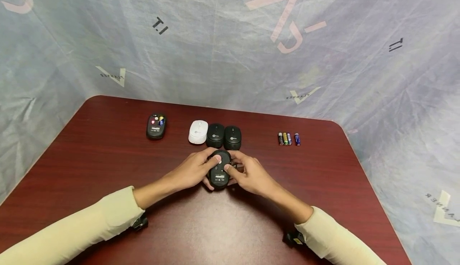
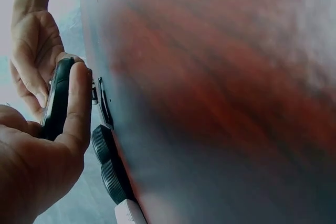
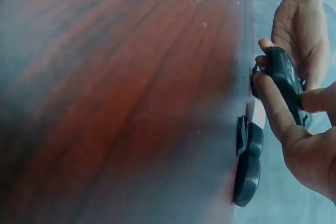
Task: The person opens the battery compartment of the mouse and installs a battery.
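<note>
Over the middle of the table, a black computer mouse (image 1: 220, 181) is held bottom side up, its label showing. My left hand (image 1: 194, 170) grips its left side, the thumb on the underside near the far end. From the right, my right hand (image 1: 254, 175) grips it too, thumb tip on the underside. Fingers of both hands wrap beneath the mouse; the left wrist view shows the mouse (image 2: 59, 98) raised above the table. The thumbs cover part of its underside. A thin dark piece (image 3: 241, 136) lies on the table beyond, mostly hidden by the hands in the head view.
Just past the hands stand a white mouse (image 1: 198, 132) and two black mice, one (image 1: 215, 135) beside another (image 1: 233, 138). At the far left lies an upturned black mouse (image 1: 155, 131) with a battery (image 1: 161, 120) in it. Several loose batteries (image 1: 285, 139) lie at right.
</note>
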The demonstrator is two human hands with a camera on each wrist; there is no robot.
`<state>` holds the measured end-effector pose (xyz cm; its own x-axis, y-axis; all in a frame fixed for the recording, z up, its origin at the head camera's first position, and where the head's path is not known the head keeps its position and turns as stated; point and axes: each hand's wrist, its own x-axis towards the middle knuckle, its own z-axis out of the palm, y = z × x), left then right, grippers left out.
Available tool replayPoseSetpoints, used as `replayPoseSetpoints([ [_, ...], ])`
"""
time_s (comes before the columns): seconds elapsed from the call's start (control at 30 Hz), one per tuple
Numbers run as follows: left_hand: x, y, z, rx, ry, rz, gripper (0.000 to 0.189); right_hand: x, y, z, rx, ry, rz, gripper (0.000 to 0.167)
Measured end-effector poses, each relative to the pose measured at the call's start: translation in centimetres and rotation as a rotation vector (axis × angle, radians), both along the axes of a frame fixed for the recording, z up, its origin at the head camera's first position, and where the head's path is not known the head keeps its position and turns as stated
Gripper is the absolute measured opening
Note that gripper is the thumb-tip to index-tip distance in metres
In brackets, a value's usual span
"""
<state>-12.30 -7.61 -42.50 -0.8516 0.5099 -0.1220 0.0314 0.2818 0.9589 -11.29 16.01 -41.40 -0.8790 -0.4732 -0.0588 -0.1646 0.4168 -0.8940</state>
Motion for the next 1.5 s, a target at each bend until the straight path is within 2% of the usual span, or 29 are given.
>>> replayPoseSetpoints([
  [0.1, -0.1, -0.1, -0.1, 0.011, -0.003, -0.018, 0.035, 0.1, 0.1, 0.1, -0.042, -0.017, 0.0, 0.047],
  [0.33, -0.3, -0.1, 0.1, 0.06, -0.007, -0.033, 0.041, -0.1, 0.4, 0.3, -0.053, 0.075, -0.005, 0.05],
  [0.63, -0.3, 0.3, 0.0, 0.05, -0.051, -0.044, 0.036, -0.4, 0.9, 0.6, 0.027, 0.159, -0.13, 0.04],
  [0.87, -0.2, 0.6, -0.3, 0.026, -0.067, -0.045, 0.044, -0.4, 1.5, 1.0, -0.033, 0.126, -0.249, 0.037],
  [1.1, -0.3, 0.7, -0.7, 0.046, -0.069, -0.05, 0.042, -1.1, 3.3, 1.6, -0.122, 0.069, -0.282, 0.039],
  [1.3, -0.4, 0.6, -0.9, 0.077, -0.079, -0.041, 0.042, -1.8, 5.5, 1.2, -0.019, -0.012, -0.319, 0.041],
  [1.5, -0.3, 0.7, -0.8, 0.092, -0.097, -0.042, 0.041, -2.0, 6.9, 0.1, 0.031, -0.131, -0.281, 0.04],
])
